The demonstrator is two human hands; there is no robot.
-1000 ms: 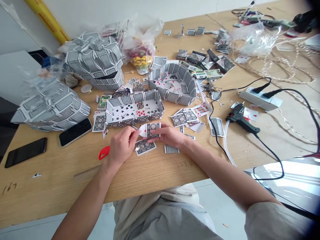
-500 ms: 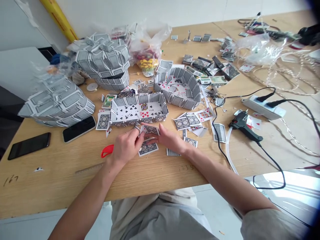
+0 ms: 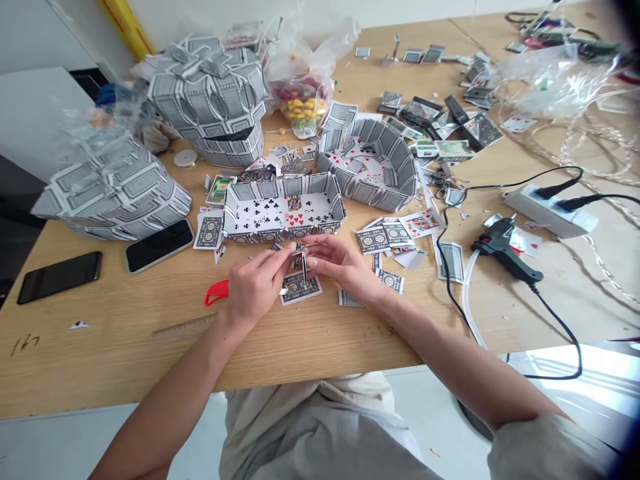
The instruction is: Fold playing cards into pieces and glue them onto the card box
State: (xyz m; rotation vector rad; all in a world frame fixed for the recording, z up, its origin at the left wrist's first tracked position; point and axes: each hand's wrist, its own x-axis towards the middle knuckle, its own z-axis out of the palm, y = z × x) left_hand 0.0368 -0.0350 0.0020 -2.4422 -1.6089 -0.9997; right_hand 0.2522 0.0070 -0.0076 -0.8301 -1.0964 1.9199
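Between my two hands, a folded playing card [image 3: 304, 267] is held edge-on above the table. My left hand [image 3: 256, 283] pinches it from the left, and my right hand [image 3: 345, 267] has thumb and fingers closed on its other side. Beneath them a patterned playing card [image 3: 303, 291] lies flat on the wood. Just beyond my fingers stands a rectangular box made of playing cards [image 3: 285, 233], its inside lined with face-up cards. Beside my left wrist is a red scissors handle [image 3: 217, 292]; the rest of the scissors is hidden under my hand.
Two phones [image 3: 160, 245] and card-covered baskets [image 3: 115, 187] stand left. An oval card tray [image 3: 370, 190] sits behind the box. Loose cards [image 3: 385, 235], a glue gun [image 3: 505, 252] with its cable and a power strip [image 3: 550, 212] are to the right. A ruler [image 3: 185, 325] lies near the front.
The card in my hands has turned from showing its patterned face to standing edge-on. My right hand's fingers have closed in around it. The view has shifted slightly.
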